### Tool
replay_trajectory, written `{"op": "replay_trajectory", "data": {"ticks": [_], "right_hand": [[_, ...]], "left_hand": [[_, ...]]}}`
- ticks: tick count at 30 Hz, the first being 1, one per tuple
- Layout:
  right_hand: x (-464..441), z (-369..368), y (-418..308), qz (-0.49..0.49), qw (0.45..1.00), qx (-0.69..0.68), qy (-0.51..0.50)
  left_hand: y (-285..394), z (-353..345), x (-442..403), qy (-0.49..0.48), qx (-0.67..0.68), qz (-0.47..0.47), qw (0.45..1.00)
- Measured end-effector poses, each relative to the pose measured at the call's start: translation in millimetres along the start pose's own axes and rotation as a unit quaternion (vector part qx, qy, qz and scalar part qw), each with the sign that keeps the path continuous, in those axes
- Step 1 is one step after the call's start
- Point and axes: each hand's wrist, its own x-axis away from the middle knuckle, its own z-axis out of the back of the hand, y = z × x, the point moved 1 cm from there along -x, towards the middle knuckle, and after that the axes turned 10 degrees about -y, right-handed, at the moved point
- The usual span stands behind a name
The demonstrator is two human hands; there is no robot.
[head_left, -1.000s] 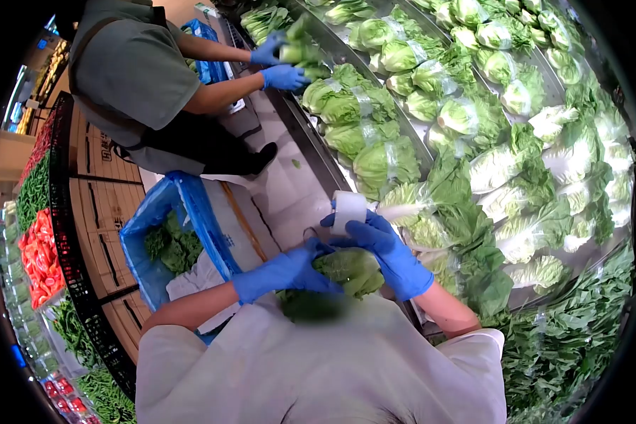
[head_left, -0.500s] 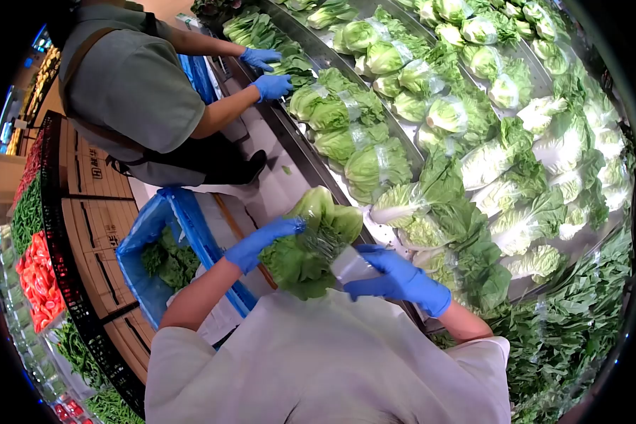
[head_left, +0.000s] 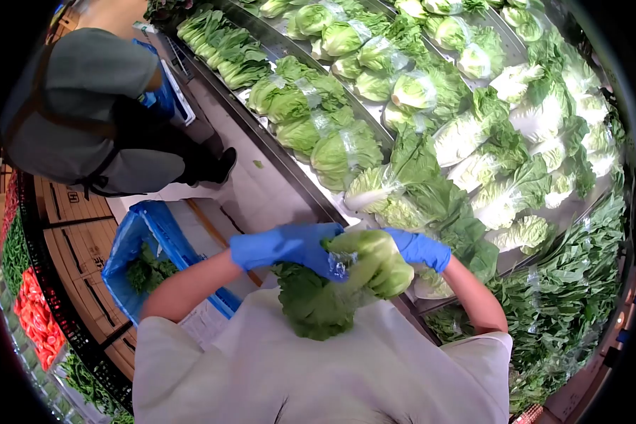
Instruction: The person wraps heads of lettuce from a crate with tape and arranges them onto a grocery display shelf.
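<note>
In front of my chest is a head of green leaf lettuce (head_left: 381,265), its pale base to the right and its darker leaves hanging down on the left. My left hand (head_left: 290,249), in a blue glove, is closed on its left side, and a shiny bit of clear film (head_left: 338,267) shows by the fingers. On the far right side of the same head rests my right hand (head_left: 420,249), also gloved; its fingertips are hidden behind the leaves. Taped lettuce bundles (head_left: 343,152) and a napa cabbage (head_left: 374,187) lie on the sloped display just beyond.
To my left stands a blue-lined crate (head_left: 148,240) with dark leafy greens inside. Another person (head_left: 99,113) bends by the display's far left end. Leafy stalks (head_left: 558,304) fill the right side. Cartons (head_left: 85,261) and red peppers (head_left: 39,318) are at far left.
The lettuce has turned so its base points right, and my hands have shifted around it. The clear block near my right hand is out of sight. The other person's hands have left the greens.
</note>
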Motion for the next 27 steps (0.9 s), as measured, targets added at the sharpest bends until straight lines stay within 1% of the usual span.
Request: {"op": "replay_trajectory", "data": {"ticks": [1, 2, 4, 5, 6, 7, 8, 9, 10, 11, 12, 14, 15, 16, 17, 18, 19, 20, 21, 22, 23, 24, 25, 26, 27], "right_hand": [[-12, 11, -2, -0.091, 0.99, 0.075, -0.072], [-18, 17, -13, -0.088, 0.991, 0.073, -0.071], [-23, 26, -40, -0.013, 0.987, 0.137, -0.085], [-27, 33, -18, -0.032, 0.978, 0.167, -0.121], [-30, 34, -19, -0.028, 0.979, 0.165, -0.118], [-35, 34, -24, 0.005, 0.996, 0.036, -0.076], [-40, 34, -30, 0.039, 0.994, -0.094, -0.035], [-44, 37, -42, 0.043, 0.994, -0.094, -0.035], [-45, 40, -57, 0.062, 0.986, -0.154, -0.017], [-46, 41, -66, 0.079, 0.974, -0.213, 0.001], [-45, 40, -67, 0.08, 0.974, -0.214, 0.001], [-46, 35, -66, -0.042, 0.977, -0.209, -0.015], [-49, 26, -94, 0.008, 0.991, -0.13, -0.024], [-51, 25, -98, 0.008, 0.991, -0.131, -0.025], [-52, 25, -100, -0.003, 0.988, -0.145, -0.053], [-53, 24, -103, -0.014, 0.984, -0.159, -0.081], [-53, 21, -108, -0.017, 0.976, -0.205, -0.076], [-50, 19, -114, -0.019, 0.976, -0.204, -0.078], [-48, 18, -120, -0.019, 0.994, -0.102, -0.041], [-46, 16, -123, -0.018, 1.0, 0.002, -0.003], [-42, 12, -121, -0.019, 1.0, 0.002, -0.005], [-37, 7, -117, -0.01, 0.999, 0.016, 0.036], [-32, 4, -115, -0.001, 0.997, 0.029, 0.077], [-28, 2, -117, -0.002, 0.997, 0.03, 0.074], [-24, 1, -121, -0.031, 0.996, -0.035, 0.073]], "left_hand": [[15, -3, 3, 0.008, 0.032, 0.007, 0.999], [12, -4, 1, 0.007, 0.031, 0.011, 0.999], [4, -5, -2, 0.006, 0.169, -0.048, 0.984], [4, -6, -2, 0.004, 0.167, -0.044, 0.985], [4, -7, -2, 0.003, 0.235, -0.063, 0.97], [4, -8, -3, 0.002, 0.302, -0.083, 0.95], [-10, -11, -10, 0.004, 0.301, -0.08, 0.95], [-36, -14, -24, -0.032, 0.271, -0.08, 0.959], [-32, -16, -27, -0.069, 0.241, -0.08, 0.965], [-25, -16, -25, -0.065, 0.174, -0.046, 0.981], [-29, -17, -25, -0.064, 0.174, -0.045, 0.982], [-38, -18, -24, -0.021, 0.33, -0.074, 0.941], [-32, -15, -20, -0.019, 0.331, -0.073, 0.941], [-21, -9, -15, 0.021, 0.265, -0.071, 0.961], [-16, -6, -12, 0.06, 0.198, -0.068, 0.976], [-30, -5, -18, 0.059, 0.199, -0.068, 0.976], [-56, -3, -29, 0.099, 0.238, -0.102, 0.961], [-72, -1, -33, 0.139, 0.276, -0.136, 0.941], [-75, 3, -31, 0.141, 0.277, -0.137, 0.94], [-77, 11, -27, 0.127, 0.304, -0.112, 0.937], [-79, 15, -25, 0.113, 0.331, -0.087, 0.933], [-72, 16, -19, 0.114, 0.333, -0.088, 0.932], [-58, 15, -9, 0.131, 0.376, -0.08, 0.914], [-47, 13, -1, 0.148, 0.419, -0.072, 0.893], [-43, 10, 5, 0.15, 0.421, -0.073, 0.892]]}}
